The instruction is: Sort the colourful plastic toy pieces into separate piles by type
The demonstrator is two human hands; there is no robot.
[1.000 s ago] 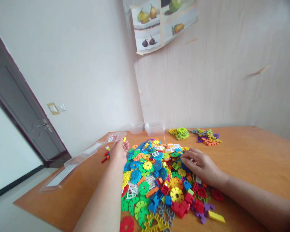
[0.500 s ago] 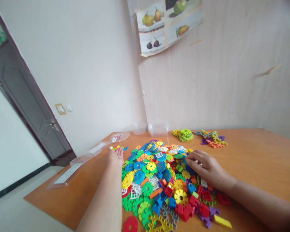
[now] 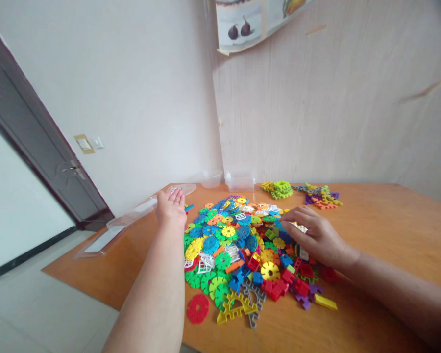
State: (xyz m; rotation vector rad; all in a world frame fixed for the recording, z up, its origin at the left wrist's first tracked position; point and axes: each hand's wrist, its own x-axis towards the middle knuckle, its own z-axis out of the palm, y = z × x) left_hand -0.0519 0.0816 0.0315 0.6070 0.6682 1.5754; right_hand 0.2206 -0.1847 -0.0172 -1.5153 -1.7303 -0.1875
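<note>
My left hand [image 3: 171,208] is over the far left of the pile, palm turned up and fingers stretched out, with nothing visible in it. A small blue piece [image 3: 188,208] lies just right of its fingers. My right hand [image 3: 318,235] rests on the right side of the pile, fingers bent but thumb apart from them. Through that gap show white and yellow bits; what lies under the palm is hidden. Between my arms spreads a heap of notched plastic discs [image 3: 211,244], white lattice pieces [image 3: 206,262], red blocks [image 3: 274,289] and blue blocks [image 3: 257,279].
Clear containers [image 3: 240,181] stand against the wall at the back. Linked green pieces [image 3: 282,189] and mixed linked pieces [image 3: 323,200] lie back right. Transparent lids [image 3: 103,241] lie along the left edge of the wooden table [image 3: 382,235].
The view has tipped downward. My left hand has moved farther away from me and its palm shows more, fingers more spread. My right hand stays at the pile's right side.
</note>
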